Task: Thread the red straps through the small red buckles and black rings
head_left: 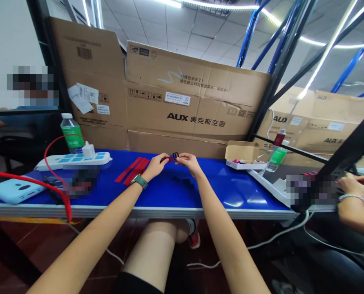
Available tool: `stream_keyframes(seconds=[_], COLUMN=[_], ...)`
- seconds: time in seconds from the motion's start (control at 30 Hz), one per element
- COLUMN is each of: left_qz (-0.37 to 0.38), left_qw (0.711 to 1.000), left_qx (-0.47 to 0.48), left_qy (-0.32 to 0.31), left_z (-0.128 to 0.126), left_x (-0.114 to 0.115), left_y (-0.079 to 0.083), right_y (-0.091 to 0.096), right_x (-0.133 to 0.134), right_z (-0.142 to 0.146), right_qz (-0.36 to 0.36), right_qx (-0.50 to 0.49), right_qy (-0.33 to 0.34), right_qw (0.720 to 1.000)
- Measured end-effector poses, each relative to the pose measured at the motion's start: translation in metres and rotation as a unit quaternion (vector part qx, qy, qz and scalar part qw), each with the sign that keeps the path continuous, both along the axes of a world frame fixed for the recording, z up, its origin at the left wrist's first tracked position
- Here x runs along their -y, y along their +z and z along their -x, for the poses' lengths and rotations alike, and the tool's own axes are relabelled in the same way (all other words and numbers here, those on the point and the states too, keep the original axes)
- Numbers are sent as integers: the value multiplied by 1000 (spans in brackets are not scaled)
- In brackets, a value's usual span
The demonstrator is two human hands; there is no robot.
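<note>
Both hands meet just above the middle of a blue desk (169,192), held narrow in tight fingertip pinches. The left hand (155,166) grips the end of a small red strap (170,158), and the right hand (188,163) holds a black loop (175,155) against it. The parts are so small that the exact contact is hard to make out. Two more red straps (135,170) lie flat on the desk, just left of the hands. A power strip (73,160) lies farther left, and a small open box (242,153) sits to the right.
</note>
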State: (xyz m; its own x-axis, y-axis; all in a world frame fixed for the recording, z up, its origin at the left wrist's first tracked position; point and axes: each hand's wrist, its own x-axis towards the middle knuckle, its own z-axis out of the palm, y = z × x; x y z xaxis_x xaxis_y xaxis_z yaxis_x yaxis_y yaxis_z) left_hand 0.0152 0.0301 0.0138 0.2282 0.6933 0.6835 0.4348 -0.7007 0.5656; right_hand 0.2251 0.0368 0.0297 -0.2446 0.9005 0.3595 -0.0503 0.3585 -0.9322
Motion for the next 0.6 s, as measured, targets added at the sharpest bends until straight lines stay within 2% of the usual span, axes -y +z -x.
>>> stream_keyframes(seconds=[0.27,0.6], left_qz=[11,44], left_qw=[1000,998], left_qx=[-4,-4], left_qy=[-27,-47], left_z=[-1,1], left_x=[3,-1], left_y=[2,1], right_y=[1,0], right_x=[4,10], right_z=[2,-1], right_qz=[23,143], right_qx=[33,7], right_qy=[20,95], right_qw=[999,985])
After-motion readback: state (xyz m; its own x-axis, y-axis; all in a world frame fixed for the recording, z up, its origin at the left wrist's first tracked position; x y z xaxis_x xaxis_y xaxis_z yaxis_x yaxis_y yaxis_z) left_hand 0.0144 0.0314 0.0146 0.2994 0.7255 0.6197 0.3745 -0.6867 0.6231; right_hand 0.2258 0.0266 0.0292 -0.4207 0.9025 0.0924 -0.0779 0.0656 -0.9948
